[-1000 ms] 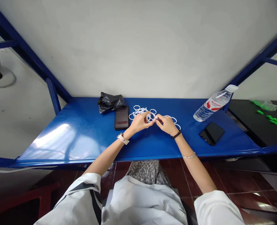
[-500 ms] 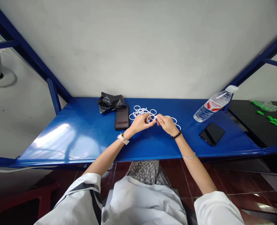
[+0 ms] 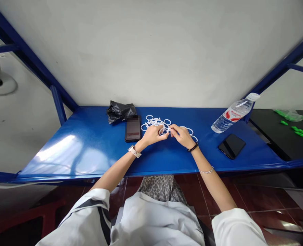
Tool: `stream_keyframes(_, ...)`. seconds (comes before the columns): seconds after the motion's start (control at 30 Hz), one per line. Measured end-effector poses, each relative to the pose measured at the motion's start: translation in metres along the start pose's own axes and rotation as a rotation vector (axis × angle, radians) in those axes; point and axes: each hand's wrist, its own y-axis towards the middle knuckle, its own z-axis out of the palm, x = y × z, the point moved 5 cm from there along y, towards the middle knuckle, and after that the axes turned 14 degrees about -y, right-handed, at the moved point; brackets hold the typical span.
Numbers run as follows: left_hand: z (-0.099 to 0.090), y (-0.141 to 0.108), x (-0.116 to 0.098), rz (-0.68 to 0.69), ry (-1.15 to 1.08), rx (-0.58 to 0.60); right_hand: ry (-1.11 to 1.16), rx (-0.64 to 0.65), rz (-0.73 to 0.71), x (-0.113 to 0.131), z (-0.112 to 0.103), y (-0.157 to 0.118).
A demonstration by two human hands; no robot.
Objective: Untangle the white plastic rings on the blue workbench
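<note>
Above the middle of the blue table, my left hand [image 3: 154, 135] is closed on a white ring [image 3: 162, 133], thumb and fingers pinching its rim. My right hand [image 3: 181, 135] pinches at the right side of this same ring, where a small white nub shows between the fingertips. A pile of white rings [image 3: 155, 121] with small knobs lies just behind my left hand, partly hidden by it. More white rings [image 3: 190, 131] lie on the table beyond and beside my right hand, some half covered by it.
Left of the pile are a dark phone [image 3: 133, 128] and a crumpled black plastic bag [image 3: 119, 111]. To the right, a water bottle [image 3: 233, 113] leans and a second black phone [image 3: 232, 146] lies flat. Blue metal bars [image 3: 59, 104] frame the table [image 3: 154, 160]; a wall [image 3: 151, 61] rises behind.
The ring between my hands has tilted and shifted slightly to the left. My right fingertips have changed their pinch a little; both arms stay nearly in place.
</note>
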Motion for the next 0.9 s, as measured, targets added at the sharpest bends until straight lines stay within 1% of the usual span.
stream_keyframes(0.2, -0.003, -0.001, -0.001, 0.011, 0.039, -0.069, -0.035, 0.035, 0.000, 0.002, 0.001, 0.000)
stream_keyframes(0.53, 0.001, -0.002, 0.000, 0.026, 0.103, -0.066, -0.051, 0.070, 0.008, 0.003, 0.003, 0.000)
stream_keyframes(0.7, 0.003, -0.004, 0.001, 0.043, 0.158, -0.039, -0.042, 0.095, -0.003, 0.004, 0.006, 0.000)
stream_keyframes(0.8, 0.005, -0.004, 0.001, 0.033, 0.207, 0.000, -0.027, 0.128, -0.018, 0.005, 0.009, 0.001)
stream_keyframes(0.9, 0.008, -0.005, 0.002, 0.027, 0.242, 0.038, 0.004, 0.131, -0.036, 0.006, 0.009, 0.001)
